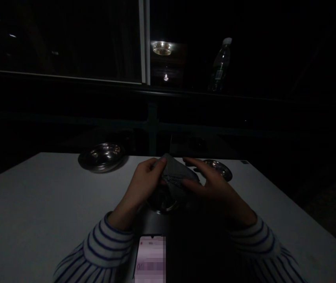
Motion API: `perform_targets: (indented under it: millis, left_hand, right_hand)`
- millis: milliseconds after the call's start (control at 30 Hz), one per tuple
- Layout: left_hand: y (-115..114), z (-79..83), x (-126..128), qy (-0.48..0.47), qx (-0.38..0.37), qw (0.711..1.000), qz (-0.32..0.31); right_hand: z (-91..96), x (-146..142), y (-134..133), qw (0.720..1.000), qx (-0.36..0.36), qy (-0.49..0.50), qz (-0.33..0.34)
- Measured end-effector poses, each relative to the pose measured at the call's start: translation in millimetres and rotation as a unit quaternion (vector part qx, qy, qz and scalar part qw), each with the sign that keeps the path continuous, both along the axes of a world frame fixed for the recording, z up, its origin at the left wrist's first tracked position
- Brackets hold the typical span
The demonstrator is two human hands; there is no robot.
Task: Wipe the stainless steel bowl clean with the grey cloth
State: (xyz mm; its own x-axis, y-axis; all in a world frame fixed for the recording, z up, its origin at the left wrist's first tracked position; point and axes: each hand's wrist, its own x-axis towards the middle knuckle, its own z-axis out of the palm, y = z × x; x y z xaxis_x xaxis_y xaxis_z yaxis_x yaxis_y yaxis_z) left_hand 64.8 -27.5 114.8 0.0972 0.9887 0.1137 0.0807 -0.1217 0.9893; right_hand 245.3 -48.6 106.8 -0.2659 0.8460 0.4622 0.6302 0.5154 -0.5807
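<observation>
Head camera, what's between the hands?

"A folded grey cloth, held above a steel bowl. It's too dark to tell whether they touch."

"And the fingers?"

"The left hand is closed on the cloth's near corner, fingers curled and pinching it. The right hand is spread against the other side, but I can't tell if it's gripping."

"What's around them?"

"Both striped sleeves sit on a white table. A smartphone with a blurred screen lies near the edge, between the forearms. A steel dish is beyond the left hand, and a smaller one is just past the right. Farther off, behind dark glass, stands a plastic water bottle."
</observation>
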Motion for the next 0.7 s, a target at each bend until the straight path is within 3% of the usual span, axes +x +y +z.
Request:
perform_targets:
  millis: [100, 267, 400, 533, 633, 700]
  left_hand:
    - [-3.7, 2.7, 1.4, -0.007, 0.002, 0.999, -0.031]
    - [-5.1, 2.5, -2.3, -0.004, 0.003, 0.997, -0.08]
    - [-2.7, 3.2, -7.7, 0.017, 0.005, 0.999, -0.051]
    - [-1.4, 5.4, -9.3, -0.044, -0.007, 0.998, -0.049]
    - [-2.3, 5.5, -7.3, -0.095, -0.035, 0.993, -0.065]
    - [-2.6, 4.7, -5.7, -0.116, -0.055, 0.99, -0.055]
  right_hand:
    - [3.8, -7.6, -5.5, 0.997, 0.023, -0.054, 0.052]
    - [4.0, -12.0, -6.8, 0.999, 0.005, -0.027, 0.043]
    - [2.7, -5.3, -1.0, 0.998, -0.016, 0.058, -0.007]
    - [1.9, 1.9, 6.2, 0.989, -0.023, 0.131, -0.069]
    - [0.1, 3.1, 8.4, 0.987, -0.015, 0.127, -0.099]
    - [-0.4, 2.4, 6.7, 0.987, 0.028, 0.089, -0.133]
